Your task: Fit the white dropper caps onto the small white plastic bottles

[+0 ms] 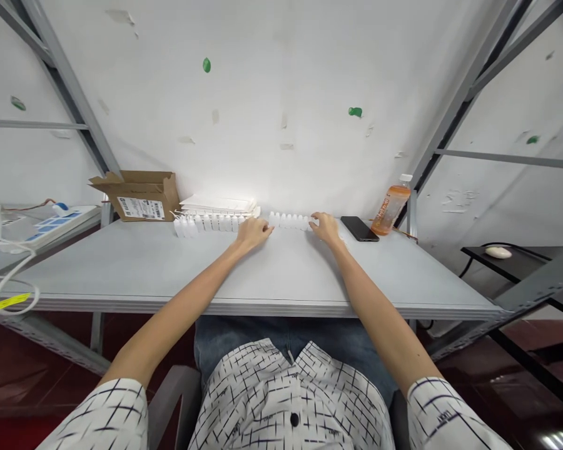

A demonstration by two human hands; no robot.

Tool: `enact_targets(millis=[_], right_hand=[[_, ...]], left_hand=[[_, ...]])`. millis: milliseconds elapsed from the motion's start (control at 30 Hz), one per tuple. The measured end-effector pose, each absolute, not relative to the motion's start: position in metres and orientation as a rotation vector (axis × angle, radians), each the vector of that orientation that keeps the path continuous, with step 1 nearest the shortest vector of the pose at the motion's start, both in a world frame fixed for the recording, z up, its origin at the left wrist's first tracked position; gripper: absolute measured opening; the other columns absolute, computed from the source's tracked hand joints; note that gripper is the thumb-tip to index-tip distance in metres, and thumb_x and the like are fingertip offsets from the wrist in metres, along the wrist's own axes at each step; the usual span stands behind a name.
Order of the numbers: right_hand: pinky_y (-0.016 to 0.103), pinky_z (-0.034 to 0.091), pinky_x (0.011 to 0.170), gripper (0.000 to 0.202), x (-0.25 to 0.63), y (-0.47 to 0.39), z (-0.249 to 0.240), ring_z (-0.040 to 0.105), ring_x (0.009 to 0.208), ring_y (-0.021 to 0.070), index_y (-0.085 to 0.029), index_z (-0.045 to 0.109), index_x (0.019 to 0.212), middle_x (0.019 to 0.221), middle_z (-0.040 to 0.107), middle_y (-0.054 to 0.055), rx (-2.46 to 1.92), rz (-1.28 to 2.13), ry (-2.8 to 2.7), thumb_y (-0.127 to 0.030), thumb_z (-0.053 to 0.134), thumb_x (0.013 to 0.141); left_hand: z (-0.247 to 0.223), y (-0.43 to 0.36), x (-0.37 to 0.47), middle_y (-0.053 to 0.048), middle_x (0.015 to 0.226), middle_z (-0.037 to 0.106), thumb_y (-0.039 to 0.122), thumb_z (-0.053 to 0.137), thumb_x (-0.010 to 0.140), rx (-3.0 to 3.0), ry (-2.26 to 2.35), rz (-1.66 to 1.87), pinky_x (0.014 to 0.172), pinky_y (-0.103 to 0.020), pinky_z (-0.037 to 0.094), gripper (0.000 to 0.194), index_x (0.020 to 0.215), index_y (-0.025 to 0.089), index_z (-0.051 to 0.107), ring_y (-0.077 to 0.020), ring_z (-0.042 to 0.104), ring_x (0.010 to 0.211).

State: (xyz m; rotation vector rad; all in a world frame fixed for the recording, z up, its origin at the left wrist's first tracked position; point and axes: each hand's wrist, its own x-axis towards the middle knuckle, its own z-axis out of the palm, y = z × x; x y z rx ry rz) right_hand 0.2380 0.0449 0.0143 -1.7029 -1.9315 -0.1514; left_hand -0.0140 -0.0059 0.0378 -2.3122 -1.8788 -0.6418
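Tabletop (pixel 288 269) bottles (pixel 288 220) separate left grip (pixel 253 233) from right grip (pixel 326 227).

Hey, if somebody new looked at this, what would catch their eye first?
Probably the orange drink bottle, vivid against the pale table, near its back right beside a black phone. Then the small white bottles lined up toward the back, some between the left hand and right hand. At back left, a cardboard box stands out too.

The table (pixel 286 269) supports white bottles (pixel 288 220) beside left hand (pixel 254 233) and right hand (pixel 327 227); papers (pixel 218 203), carton (pixel 169 195) leftward; phone (pixel 359 229), drink bottle (pixel 391 207) rightward.
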Motion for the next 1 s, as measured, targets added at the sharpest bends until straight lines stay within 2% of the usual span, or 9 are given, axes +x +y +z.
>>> enact_targets(millis=[200, 367, 500, 600, 700, 767, 867, 1000], right_hand=[[0.038, 0.048, 0.091, 0.028, 0.237, 0.044, 0.016, 0.065, 0.108, 0.0275, -0.018, 0.072, 0.112, 0.116, 0.073, 0.012, -1.665, -0.096, -1.860, -0.017, 0.055, 0.090], [0.040, 0.048, 0.090, 0.019, 0.244, 0.035, 0.021, 0.065, 0.103, 0.0278, -0.018, 0.073, 0.098, 0.106, 0.073, 0.011, -1.570, -0.035, -1.733, -0.021, 0.058, 0.087], [0.040, 0.049, 0.086, 0.017, 0.243, 0.020, 0.029, 0.065, 0.095, 0.0269, -0.017, 0.071, 0.093, 0.107, 0.068, 0.014, -1.457, -0.089, -1.619, -0.026, 0.060, 0.084], [0.037, 0.050, 0.079, 0.015, 0.231, 0.009, 0.033, 0.065, 0.078, 0.0227, -0.017, 0.068, 0.087, 0.092, 0.069, 0.010, -1.399, -0.013, -1.577, -0.028, 0.061, 0.081], [0.033, 0.049, 0.071, 0.010, 0.210, 0.000, 0.031, 0.062, 0.066, 0.0190, -0.019, 0.065, 0.084, 0.073, 0.067, 0.003, -1.255, 0.129, -1.660, -0.027, 0.061, 0.079], [0.030, 0.049, 0.066, 0.008, 0.195, -0.007, 0.028, 0.061, 0.061, 0.0170, -0.020, 0.062, 0.080, 0.067, 0.065, 0.000, -1.155, 0.255, -1.700, -0.027, 0.061, 0.078], [0.027, 0.048, 0.057, 0.009, 0.177, -0.016, 0.025, 0.059, 0.052, 0.0133, -0.019, 0.060, 0.077, 0.067, 0.064, -0.001, -1.023, 0.511, -1.755, -0.028, 0.060, 0.078], [0.022, 0.044, 0.047, 0.012, 0.173, -0.024, 0.025, 0.061, 0.052, 0.0128, -0.018, 0.061, 0.079, 0.069, 0.066, 0.000, -0.986, 0.729, -1.746, -0.028, 0.065, 0.075]], left_hand=[[0.027, 0.000, -0.032, -0.010, 0.080, 0.073, 0.044, 0.052, 0.091, -2.317, -1.881, -0.716, 0.064, -0.031, 0.038, 0.039, 0.075, 0.018, 0.075, -0.0261, 0.064, 0.082], [0.025, -0.007, -0.026, -0.008, 0.075, 0.070, 0.045, 0.047, 0.094, -2.396, -1.793, -0.770, 0.062, -0.030, 0.034, 0.043, 0.071, 0.017, 0.072, -0.0228, 0.061, 0.076], [0.025, -0.014, -0.019, -0.009, 0.077, 0.068, 0.046, 0.041, 0.098, -2.383, -1.725, -0.893, 0.062, -0.030, 0.035, 0.049, 0.069, 0.018, 0.069, -0.0216, 0.059, 0.075], [0.026, -0.016, -0.018, -0.008, 0.087, 0.070, 0.045, 0.041, 0.099, -2.373, -1.699, -1.036, 0.066, -0.030, 0.039, 0.044, 0.081, 0.018, 0.071, -0.0212, 0.061, 0.080], [0.024, -0.016, -0.017, -0.007, 0.101, 0.070, 0.044, 0.053, 0.094, -2.409, -1.657, -1.124, 0.073, -0.030, 0.045, 0.032, 0.106, 0.021, 0.071, -0.0210, 0.063, 0.088], [0.022, -0.016, -0.016, -0.007, 0.110, 0.068, 0.043, 0.062, 0.088, -2.448, -1.619, -1.134, 0.080, -0.032, 0.047, 0.035, 0.116, 0.023, 0.069, -0.0225, 0.064, 0.098], [0.020, -0.016, -0.017, -0.007, 0.116, 0.068, 0.046, 0.067, 0.085, -2.545, -1.573, -1.116, 0.089, -0.035, 0.049, 0.041, 0.120, 0.024, 0.068, -0.0246, 0.062, 0.110], [0.019, -0.015, -0.019, -0.007, 0.112, 0.071, 0.047, 0.061, 0.089, -2.650, -1.583, -1.047, 0.089, -0.035, 0.049, 0.041, 0.120, 0.022, 0.069, -0.0242, 0.063, 0.104]])
